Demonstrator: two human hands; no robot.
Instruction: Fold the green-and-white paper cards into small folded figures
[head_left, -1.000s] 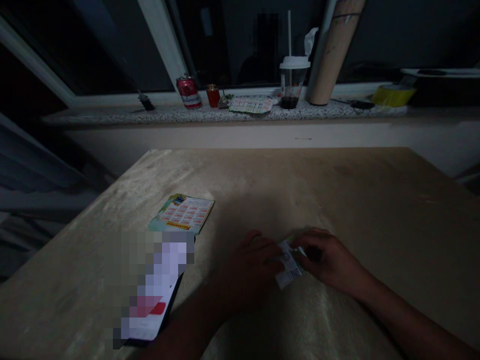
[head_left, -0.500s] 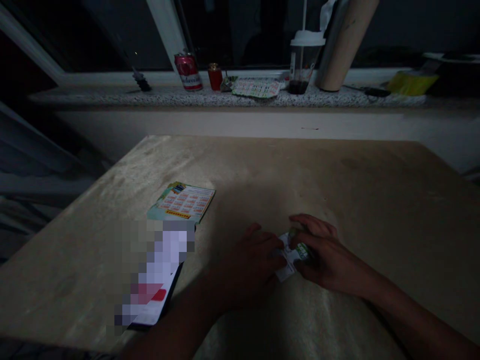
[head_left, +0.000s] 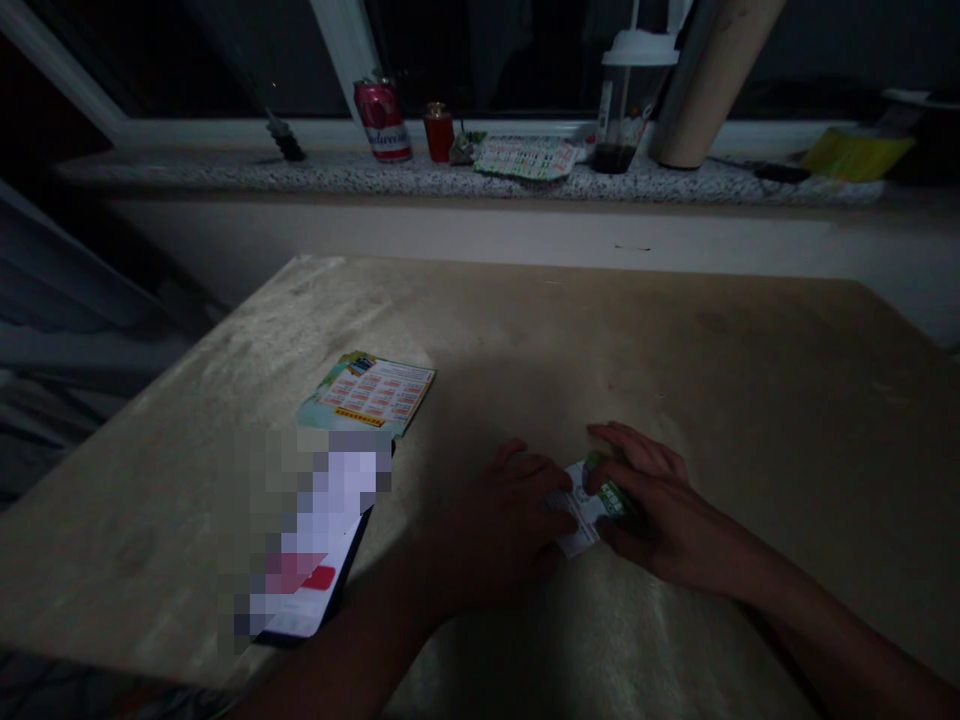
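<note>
Both of my hands rest on a beige table (head_left: pixel 675 340) in dim light, closed round a small white and green printed paper (head_left: pixel 591 508). My left hand (head_left: pixel 499 525) pinches its left edge. From the right, my right hand (head_left: pixel 652 505) covers it with curled fingers on top. Most of the paper is hidden between the fingers.
A colourful printed card (head_left: pixel 369 392) lies on the table to the left, with a lit phone (head_left: pixel 315 560) nearer the front edge. The window sill (head_left: pixel 300 178) behind holds a red can (head_left: pixel 383 120), a small red jar (head_left: pixel 439 131), another printed sheet (head_left: pixel 529 157), a lidded drink cup (head_left: pixel 626 100) and a cardboard tube (head_left: pixel 720 80).
The view has tilted down and shifted a little. My hands stay together on the paper, and my right fingers have slid over it, turning it slightly.
</note>
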